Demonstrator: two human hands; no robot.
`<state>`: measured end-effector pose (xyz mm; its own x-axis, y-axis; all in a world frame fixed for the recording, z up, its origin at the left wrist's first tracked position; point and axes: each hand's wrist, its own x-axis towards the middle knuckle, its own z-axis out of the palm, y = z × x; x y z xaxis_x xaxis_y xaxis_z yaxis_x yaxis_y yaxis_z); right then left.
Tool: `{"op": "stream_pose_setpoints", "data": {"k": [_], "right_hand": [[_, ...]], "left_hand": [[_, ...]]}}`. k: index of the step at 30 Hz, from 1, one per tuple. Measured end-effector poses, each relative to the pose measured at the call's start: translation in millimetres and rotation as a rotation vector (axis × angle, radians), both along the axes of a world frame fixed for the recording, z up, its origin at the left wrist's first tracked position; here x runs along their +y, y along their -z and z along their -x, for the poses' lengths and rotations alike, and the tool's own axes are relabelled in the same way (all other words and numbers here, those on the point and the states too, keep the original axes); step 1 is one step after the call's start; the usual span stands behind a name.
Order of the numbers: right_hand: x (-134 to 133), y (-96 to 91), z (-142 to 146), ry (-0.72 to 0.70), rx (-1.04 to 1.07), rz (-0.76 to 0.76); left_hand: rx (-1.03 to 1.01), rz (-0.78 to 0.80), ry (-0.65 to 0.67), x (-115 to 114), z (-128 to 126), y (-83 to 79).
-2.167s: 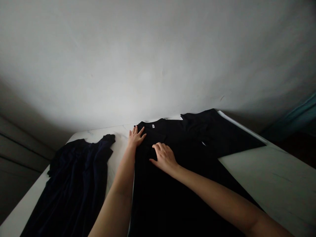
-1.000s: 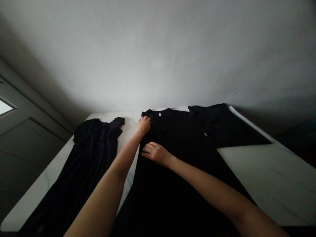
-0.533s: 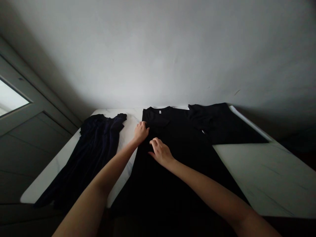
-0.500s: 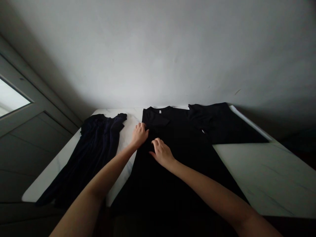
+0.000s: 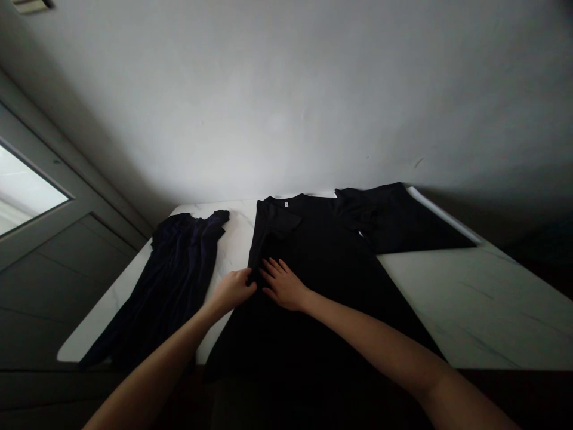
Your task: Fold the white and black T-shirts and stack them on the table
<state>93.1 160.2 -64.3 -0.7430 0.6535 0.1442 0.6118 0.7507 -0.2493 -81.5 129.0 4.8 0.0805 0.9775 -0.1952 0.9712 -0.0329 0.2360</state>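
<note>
A black T-shirt (image 5: 331, 263) lies spread on the white marbled table (image 5: 474, 304), its neckline and small white label toward the wall. One sleeve (image 5: 284, 224) is folded inward over its left side. My left hand (image 5: 235, 289) pinches the shirt's left edge. Flat on the fabric, just right of that edge, rests my right hand (image 5: 284, 285) with its fingers spread. The shirt's lower part falls into darkness near the table's front edge, so its hem is hard to make out.
A crumpled dark navy garment (image 5: 183, 263) lies on the table's left side. Another dark piece of cloth (image 5: 403, 218) is at the back right, meeting the shirt. A pale wall (image 5: 286, 107) rises behind the table, and a grey door (image 5: 58, 263) stands at the left.
My left hand has moved down along the shirt's left edge toward me and now pinches it. My right hand has shifted slightly nearer and flattened, fingers spread. The view has moved a little.
</note>
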Motion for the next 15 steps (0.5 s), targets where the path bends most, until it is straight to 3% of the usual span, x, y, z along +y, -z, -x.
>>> {"op": "stream_pose_setpoints", "data": {"k": [4, 8, 13, 15], "right_hand": [[-12.0, 2.1, 11.1, -0.009, -0.015, -0.024], [-27.9, 3.3, 24.6, -0.096, -0.047, -0.027], [-39.2, 1.6, 28.9, -0.141, -0.077, -0.026], [-40.0, 2.7, 27.6, -0.126, -0.061, -0.039]], "left_hand": [[-0.132, -0.049, -0.05, 0.1, -2.9, -7.9], [-0.238, -0.059, -0.013, -2.4, -12.0, -1.7], [-0.437, 0.185, 0.084, 14.2, -17.1, 9.5], [-0.394, 0.038, 0.091, 31.1, -16.2, 14.0]]}}
